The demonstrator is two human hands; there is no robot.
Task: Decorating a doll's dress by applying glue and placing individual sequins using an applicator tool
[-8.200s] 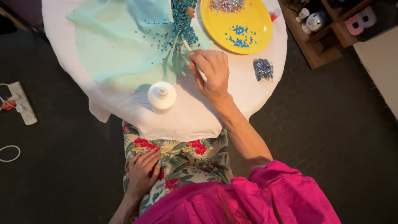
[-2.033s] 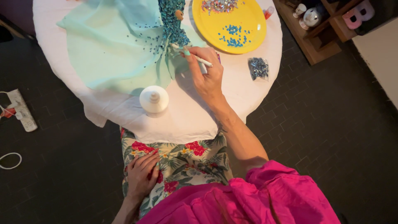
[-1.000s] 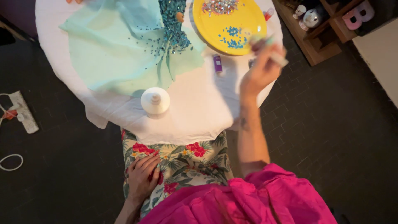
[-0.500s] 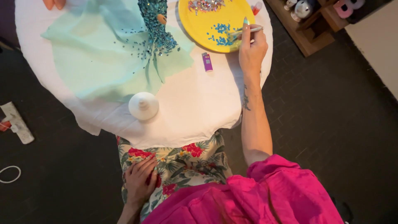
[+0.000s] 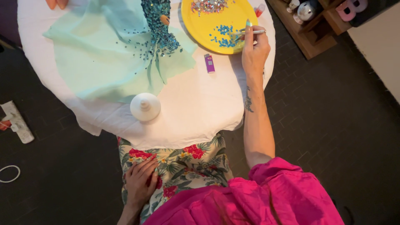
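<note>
A: Pinched between the fingers of the right hand (image 5: 255, 52) is a thin white pen-like applicator stick (image 5: 250, 32); the fingers are closed on it, and nothing else is held; how firmly cannot be judged.

B: Orientation of the stick to be recorded.

A: Its long axis is laid nearly level across the view; one end is seen past the thumb side to the right, the other is directed left over the round yellow plastic plate (image 5: 208, 31); whether the tip touches anything cannot be told.

B: Position of the loose blue sequins (image 5: 223, 35)?

A: They are scattered on the plate just left of the fingertips, near the stick's left end; a heap of pinkish mixed sequins (image 5: 207, 6) is noted farther up the plate, well apart from the hand.

B: Other hand?

A: The left hand (image 5: 141, 183) is rested flat and open on the floral-print lap; nothing is gripped; the right hand is by far the nearer to the plate.

B: Surroundings to be logged.

A: A pale mint sheer fabric with a teal sequined bodice (image 5: 116, 58) is spread left of the plate on the round white-clothed table (image 5: 196, 108); a small purple tube (image 5: 209, 63) is lying between fabric and wrist; a white domed cone-topped object (image 5: 145, 106) is stood near the table's front edge.
</note>
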